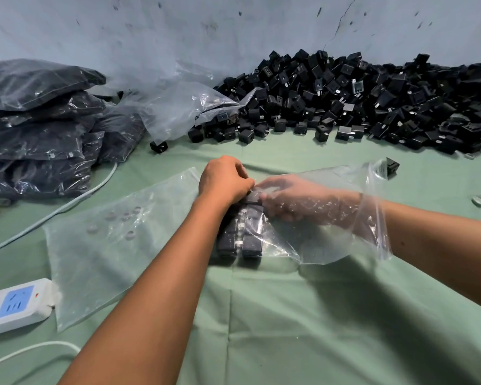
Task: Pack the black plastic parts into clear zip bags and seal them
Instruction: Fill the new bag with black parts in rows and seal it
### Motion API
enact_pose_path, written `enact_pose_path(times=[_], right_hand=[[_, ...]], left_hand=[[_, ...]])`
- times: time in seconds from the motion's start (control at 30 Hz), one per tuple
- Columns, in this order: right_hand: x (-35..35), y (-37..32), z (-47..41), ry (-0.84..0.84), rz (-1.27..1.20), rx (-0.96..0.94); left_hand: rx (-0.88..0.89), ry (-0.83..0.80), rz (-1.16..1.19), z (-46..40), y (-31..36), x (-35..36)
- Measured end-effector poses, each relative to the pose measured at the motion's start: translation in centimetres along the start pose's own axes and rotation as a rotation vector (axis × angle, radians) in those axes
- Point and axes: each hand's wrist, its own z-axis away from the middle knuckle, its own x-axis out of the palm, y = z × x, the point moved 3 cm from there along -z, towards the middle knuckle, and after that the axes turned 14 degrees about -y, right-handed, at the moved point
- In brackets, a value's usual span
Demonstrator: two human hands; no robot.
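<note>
You have two hands in view, the left hand (225, 179) and the right hand (286, 198). One power strip (14, 305) lies at your left. The heap of black parts (358, 101) holds too many to count; filled bags (39, 126) overlap uncountably.

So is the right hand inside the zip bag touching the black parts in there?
Touching. The head view shows the right hand inside the clear zip bag, fingers on the top black part of the stacked black parts.

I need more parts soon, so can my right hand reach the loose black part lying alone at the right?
Probably not yet: the right hand is deep inside the clear zip bag, arranging parts. The lone black part lies outside, beyond the bag's film.
</note>
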Motion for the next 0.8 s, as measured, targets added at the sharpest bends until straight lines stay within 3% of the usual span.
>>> enact_pose_path(times=[0.2,0.4,0.63,0.8], right_hand=[[-0.1,0.7,-0.1,-0.027,-0.005,0.015],[-0.3,1.5,-0.3,-0.131,-0.09,-0.062],[-0.4,0.2,-0.9,-0.107,0.162,-0.026],[-0.5,-0.3,-0.7,-0.109,0.227,-0.02]], left_hand=[[-0.074,0.056,-0.003,0.4,-0.1,-0.2],[0.044,0.14,0.018,2.1,-0.7,0.3],[0.178,-0.132,-0.136,4.5,-0.9,2.2],[0.204,-0.157,-0.315,5.0,-0.7,3.6]])
